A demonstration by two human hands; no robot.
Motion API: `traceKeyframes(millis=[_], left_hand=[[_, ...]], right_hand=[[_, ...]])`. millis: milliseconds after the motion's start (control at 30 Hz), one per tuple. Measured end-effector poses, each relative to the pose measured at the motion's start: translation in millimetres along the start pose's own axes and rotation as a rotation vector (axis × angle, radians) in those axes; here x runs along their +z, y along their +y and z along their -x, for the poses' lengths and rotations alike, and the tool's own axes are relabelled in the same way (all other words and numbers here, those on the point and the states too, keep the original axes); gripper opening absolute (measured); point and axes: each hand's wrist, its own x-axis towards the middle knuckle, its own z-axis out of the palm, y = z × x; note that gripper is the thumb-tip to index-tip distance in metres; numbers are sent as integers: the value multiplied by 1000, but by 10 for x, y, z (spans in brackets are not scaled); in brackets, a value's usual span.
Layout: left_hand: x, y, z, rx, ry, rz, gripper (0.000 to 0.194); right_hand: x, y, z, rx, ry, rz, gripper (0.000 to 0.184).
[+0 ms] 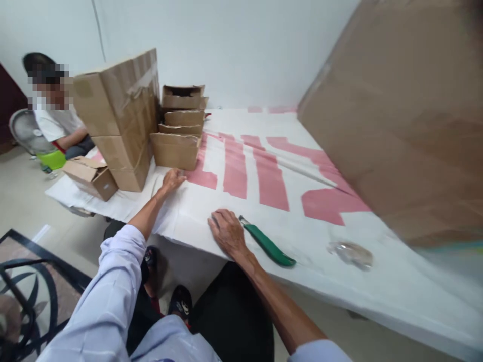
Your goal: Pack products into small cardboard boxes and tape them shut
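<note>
My left hand point(173, 180) lies on the white table cover point(196, 201), just in front of an open cardboard box point(175, 152). Its fingers are drawn together; whatever may be between them is hidden. Palm down near the table's front edge rests my right hand point(227, 231), holding nothing, its fingers slightly bent and a little apart. Right beside it is a green-handled cutter knife point(267, 244), its tip close to the fingers. Farther right sits a small roll or pack in clear brown plastic point(350, 255), too blurred to name for certain.
Stacked closed cartons point(124, 118) stand at the left, with a smaller box point(90, 176) by them. A large carton point(407, 115) looms at the right. Pink printed shapes point(234, 168) mark the cover. Beyond the cartons sits another person point(60, 120) near a fan point(28, 130).
</note>
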Motion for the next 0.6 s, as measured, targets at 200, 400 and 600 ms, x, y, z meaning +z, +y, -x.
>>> traceKeyframes(millis=[200, 400, 600], left_hand=[[-173, -244, 836, 76, -31, -60, 27], [-144, -383, 1630, 120, -28, -139, 33], [2, -396, 2270, 190, -19, -228, 34]], right_hand=[[67, 52, 55, -31, 7, 10, 20], [70, 52, 50, -24, -35, 49, 21], [57, 16, 171, -12, -107, 35, 24]])
